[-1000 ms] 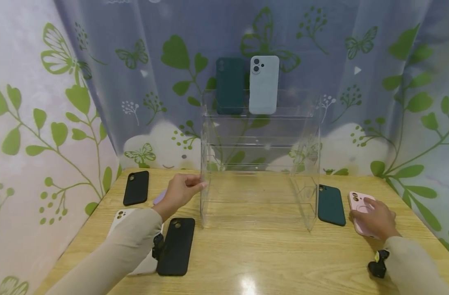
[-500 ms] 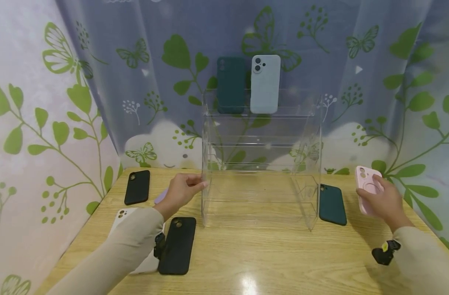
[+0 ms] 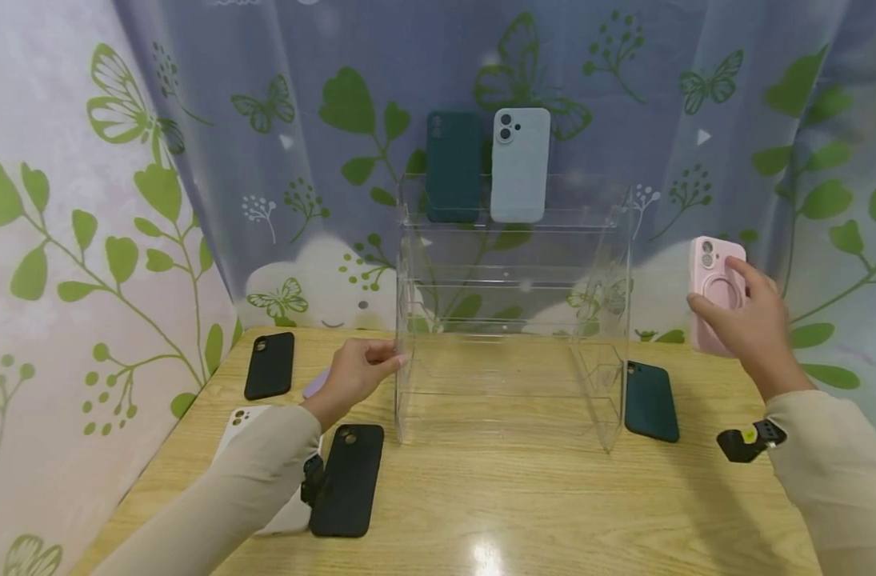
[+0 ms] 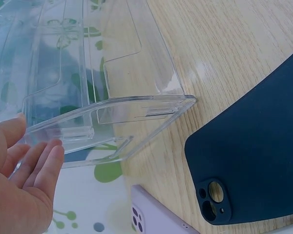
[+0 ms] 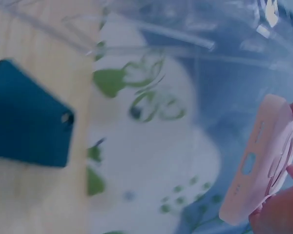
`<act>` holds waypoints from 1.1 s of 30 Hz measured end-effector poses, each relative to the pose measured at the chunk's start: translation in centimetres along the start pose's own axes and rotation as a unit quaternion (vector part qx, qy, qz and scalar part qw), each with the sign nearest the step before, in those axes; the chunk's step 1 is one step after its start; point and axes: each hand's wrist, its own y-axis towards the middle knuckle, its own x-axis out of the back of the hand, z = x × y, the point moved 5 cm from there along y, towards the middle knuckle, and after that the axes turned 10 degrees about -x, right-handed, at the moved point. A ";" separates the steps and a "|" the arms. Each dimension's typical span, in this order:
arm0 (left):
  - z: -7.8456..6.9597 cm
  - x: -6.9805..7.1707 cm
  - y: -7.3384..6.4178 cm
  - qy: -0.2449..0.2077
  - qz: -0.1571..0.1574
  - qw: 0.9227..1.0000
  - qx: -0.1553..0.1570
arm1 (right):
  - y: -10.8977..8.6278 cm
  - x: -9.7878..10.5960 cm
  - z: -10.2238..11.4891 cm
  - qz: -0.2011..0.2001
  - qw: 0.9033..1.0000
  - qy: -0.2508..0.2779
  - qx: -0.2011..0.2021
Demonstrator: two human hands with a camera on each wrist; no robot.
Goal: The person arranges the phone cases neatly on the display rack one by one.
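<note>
My right hand grips a pink phone case by its sides, raised above the table at the right of the clear stepped display stand. A ring shows on the case's back, and its bottom edge with the port cutout faces the right wrist view. My left hand holds the left side panel of the stand between thumb and fingers. On the stand's top tier lean a dark green phone case and a light blue-white phone case, side by side.
Another dark green case lies right of the stand. Two black cases, a white case and a lilac case lie at the left, the white one partly under my sleeve. A patterned curtain hangs behind the table.
My right hand has lifted the pink phone case off the table and carried it upward, now upright. My left hand stays on the stand's side.
</note>
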 end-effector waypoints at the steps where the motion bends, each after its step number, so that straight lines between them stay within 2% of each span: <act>1: 0.0 0.0 0.0 0.000 0.000 1.000 0.000 | 0.0 0.0 0.9 -0.002 1.000 0.003 0.008; 11: 0.0 -0.1 0.0 -0.005 -0.001 1.000 0.004 | -0.6 0.0 9.5 -0.036 0.997 0.040 0.050; 18: 0.1 -0.1 0.1 -0.005 0.001 1.000 0.007 | -0.6 0.0 14.5 -0.053 0.994 0.062 0.077; 24: 0.1 -0.1 0.2 -0.003 -0.001 1.000 0.004 | -0.5 -0.5 17.4 -0.063 0.988 0.097 0.097; 33: 0.2 -0.2 0.1 -0.003 0.001 1.000 0.000 | 0.1 -1.7 19.9 -0.095 0.980 0.126 0.121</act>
